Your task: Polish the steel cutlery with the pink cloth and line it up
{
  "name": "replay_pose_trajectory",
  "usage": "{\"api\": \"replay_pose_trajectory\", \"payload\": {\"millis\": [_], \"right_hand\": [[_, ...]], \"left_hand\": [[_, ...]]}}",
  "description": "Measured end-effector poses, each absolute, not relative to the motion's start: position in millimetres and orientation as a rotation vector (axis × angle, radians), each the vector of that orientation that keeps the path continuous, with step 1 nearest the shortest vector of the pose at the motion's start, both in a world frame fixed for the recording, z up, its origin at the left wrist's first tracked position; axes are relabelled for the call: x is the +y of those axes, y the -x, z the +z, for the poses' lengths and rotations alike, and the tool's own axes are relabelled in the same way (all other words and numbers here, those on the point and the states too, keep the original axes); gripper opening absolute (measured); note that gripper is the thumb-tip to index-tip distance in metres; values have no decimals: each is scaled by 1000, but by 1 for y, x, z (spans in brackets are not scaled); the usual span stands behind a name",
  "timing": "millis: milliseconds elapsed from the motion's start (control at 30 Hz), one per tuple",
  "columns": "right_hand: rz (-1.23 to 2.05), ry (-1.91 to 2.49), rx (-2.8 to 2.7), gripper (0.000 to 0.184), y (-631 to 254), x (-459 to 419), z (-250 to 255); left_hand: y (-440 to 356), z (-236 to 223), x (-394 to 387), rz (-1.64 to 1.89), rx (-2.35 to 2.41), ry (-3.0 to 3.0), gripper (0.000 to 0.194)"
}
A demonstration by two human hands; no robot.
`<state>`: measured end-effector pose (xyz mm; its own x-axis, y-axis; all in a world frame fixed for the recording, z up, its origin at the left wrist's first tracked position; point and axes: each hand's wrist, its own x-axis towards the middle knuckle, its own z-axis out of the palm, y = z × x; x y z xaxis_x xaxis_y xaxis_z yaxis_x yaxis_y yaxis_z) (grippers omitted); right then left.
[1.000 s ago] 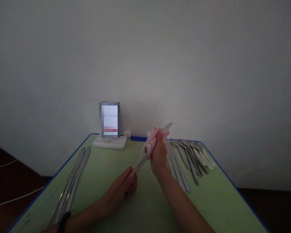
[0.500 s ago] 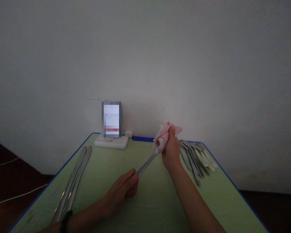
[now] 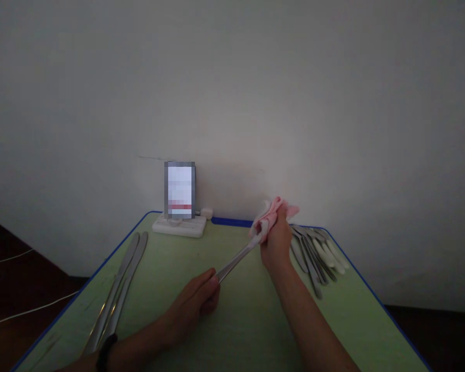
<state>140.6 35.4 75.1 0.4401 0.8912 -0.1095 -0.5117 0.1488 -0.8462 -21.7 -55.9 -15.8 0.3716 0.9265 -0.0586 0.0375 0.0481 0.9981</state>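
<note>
My left hand (image 3: pixel 199 297) is closed round the near end of a metal piece of cutlery (image 3: pixel 238 259), which slants up and away to the right above the table. The far end of that cutlery is wrapped in a pink and white cloth (image 3: pixel 269 219), so its kind is hidden. My right hand (image 3: pixel 278 243) grips the cloth around it. To the left, two long table knives (image 3: pixel 120 284) lie side by side, their handles partly behind my left forearm. A fanned pile of cutlery (image 3: pixel 313 253), some with white handles, lies right of my right hand.
A device with a lit, blurred screen (image 3: pixel 180 190) stands on a white base (image 3: pixel 180 226) at the table's back left. The green table (image 3: pixel 178 268) has a blue edge and meets a pale wall (image 3: pixel 232 103). White cables (image 3: pixel 31 311) run at the lower left.
My right hand and the cloth have shifted slightly to the right, baring a little more of the metal cutlery. My left hand keeps its grip, almost in place.
</note>
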Motion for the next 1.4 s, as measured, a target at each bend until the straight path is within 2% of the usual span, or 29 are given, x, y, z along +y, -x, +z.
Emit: {"api": "replay_pose_trajectory", "payload": {"millis": [367,667,867,1300,1400], "right_hand": [[1252,1121,-789,57,-102,20,43],[1045,1016,-574,43,-143,39,69],[1049,886,-425,36,-158,40,87],[1284,1069,-677,55,-113,22,61],[1225,1109,-776,58,-117,21,66]], "left_hand": [[18,-13,-54,936,981,-1278,48],[21,-11,-56,899,927,-1323,46],[24,-13,-57,894,912,-1370,45],[18,-11,-52,924,917,-1223,49],[17,-12,-52,855,963,-1335,49]]}}
